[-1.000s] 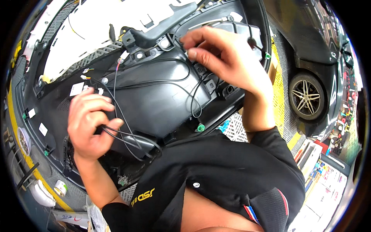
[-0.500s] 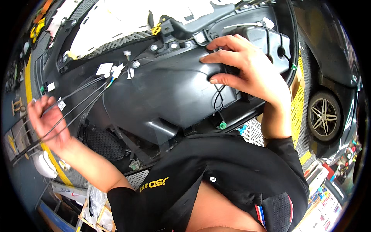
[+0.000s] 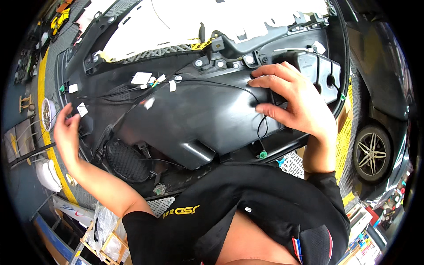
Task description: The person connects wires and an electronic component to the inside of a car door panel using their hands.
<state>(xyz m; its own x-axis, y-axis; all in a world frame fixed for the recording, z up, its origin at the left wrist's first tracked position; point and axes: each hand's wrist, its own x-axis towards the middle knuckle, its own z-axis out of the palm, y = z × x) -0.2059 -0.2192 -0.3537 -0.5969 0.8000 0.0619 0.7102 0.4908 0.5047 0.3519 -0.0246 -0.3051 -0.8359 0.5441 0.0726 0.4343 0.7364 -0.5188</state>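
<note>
A large black moulded panel (image 3: pixel 207 110) lies before me, a white pad (image 3: pixel 185 22) at its top. My right hand (image 3: pixel 291 97) is open on the panel's right part, fingers and thumb apart over a thin black cable (image 3: pixel 266 126) that loops below the thumb. Cables run leftward past a cluster of small connectors (image 3: pixel 153 80) and white labels (image 3: pixel 141 77). My left hand (image 3: pixel 66 132) is at the panel's left edge, blurred, with fingers loosely bent and apart; I see nothing gripped in it, though thin cables pass near it.
A dark car with a wheel (image 3: pixel 371 154) stands at the right, beyond yellow matting (image 3: pixel 342 150). At the left are a white bowl of small parts (image 3: pixel 47 112) and a yellow floor line (image 3: pixel 42 75). Wooden frames (image 3: pixel 110 243) and plastic wrap sit at lower left.
My left hand has swung out leftward, and the cables that crossed it now lie higher along the panel. The view has shifted, with the panel appearing farther right. My right fingers have spread.
</note>
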